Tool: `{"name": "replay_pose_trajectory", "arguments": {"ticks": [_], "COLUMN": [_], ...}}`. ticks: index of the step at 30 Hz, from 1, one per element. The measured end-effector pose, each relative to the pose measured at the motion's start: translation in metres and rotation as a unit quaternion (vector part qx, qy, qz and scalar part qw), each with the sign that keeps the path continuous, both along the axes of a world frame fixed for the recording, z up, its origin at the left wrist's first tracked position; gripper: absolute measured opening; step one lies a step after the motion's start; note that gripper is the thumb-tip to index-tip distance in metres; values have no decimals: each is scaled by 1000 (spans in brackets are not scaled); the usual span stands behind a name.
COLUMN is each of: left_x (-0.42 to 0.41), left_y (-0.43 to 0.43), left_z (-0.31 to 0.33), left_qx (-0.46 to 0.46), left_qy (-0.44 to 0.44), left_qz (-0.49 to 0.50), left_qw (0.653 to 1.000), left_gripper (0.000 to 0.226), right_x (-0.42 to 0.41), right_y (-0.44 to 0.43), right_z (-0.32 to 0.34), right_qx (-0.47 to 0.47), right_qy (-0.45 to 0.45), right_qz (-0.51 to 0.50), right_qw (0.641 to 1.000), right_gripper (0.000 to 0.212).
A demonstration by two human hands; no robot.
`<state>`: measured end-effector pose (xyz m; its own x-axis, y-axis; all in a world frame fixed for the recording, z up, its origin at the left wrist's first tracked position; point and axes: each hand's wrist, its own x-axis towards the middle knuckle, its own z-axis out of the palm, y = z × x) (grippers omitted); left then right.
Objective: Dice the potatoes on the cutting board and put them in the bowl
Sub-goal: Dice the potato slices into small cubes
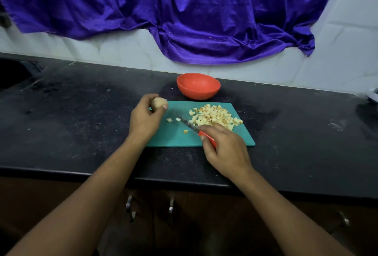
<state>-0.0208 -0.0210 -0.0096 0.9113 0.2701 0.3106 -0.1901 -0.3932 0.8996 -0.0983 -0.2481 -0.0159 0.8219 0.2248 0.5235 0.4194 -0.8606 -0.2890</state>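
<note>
**A whole potato in one hand, a heap of dice on the board**

From the head view, looking down over both forearms, the left hand (145, 119) has its fingers and thumb curled round a small unpeeled potato (160, 103). It holds the potato at the far-left corner of the teal cutting board (176, 139). Whether the potato rests on the board or sits just above it, I cannot tell.

The right hand (227, 147) is wrapped round the red handle of the knife (187, 123), forefinger lying along the top. The blade lies low over the middle of the board. Its long axis runs on a diagonal, handle toward the near right and tip pointing away to the far left, roughly at the potato.

The potato looks nearly round from here, perhaps a little longer from side to side. The fingers hide too much to be sure.

The diced pile (216, 117) sits on the right half of the board, with a few stray cubes (169, 120) near the blade. The red bowl (198, 93) stands on the dark worktop (81, 122) just beyond the board's far edge, and I see no pieces in it.

I judge the step in hand to be bringing this potato to the middle for cutting. To do it well, set it down on open board clear of the heap. Halve it first so a flat face sits down and it cannot roll. Tuck the fingertips back from the edge, then cut slabs, sticks and cubes.

A purple cloth (184, 10) hangs over the tiled wall behind.
</note>
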Motion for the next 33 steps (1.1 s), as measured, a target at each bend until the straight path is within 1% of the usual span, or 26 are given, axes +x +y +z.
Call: {"name": "replay_pose_trajectory", "arguments": {"ticks": [3,7,10,14,17,20,24,29,33], "left_x": [-7,-8,-8,-7,-7,-7,-5,-5,-6], "left_y": [0,-1,-1,-1,0,0,-1,-1,-1], "left_z": [-5,-8,-10,-9,-10,-10,-10,-11,-10], "left_qx": [2,53,80,84,73,71,84,94,101], "left_qy": [3,2,10,15,9,9,17,22,24], "left_qz": [0,-7,-9,-7,-3,-1,-3,-9,-10], "left_qw": [1000,999,997,996,997,997,996,995,995], "left_gripper": [35,38,40,40,39,40,42,43,43], "right_x": [1,4,12,29,34,30,22,34,27], "right_y": [5,14,20,18,19,24,32,27,33], "right_z": [2,2,6,16,19,20,16,15,17], "right_qx": [-58,-107,-100,-93,-52,-11,-57,-61,-34], "right_qy": [-6,-3,25,49,45,27,51,51,14], "right_qz": [39,39,-23,-120,-152,-132,-76,-157,-122], "right_qw": [998,993,994,987,986,991,994,984,992], "right_gripper": [31,31,31,30,28,28,30,28,34]}}
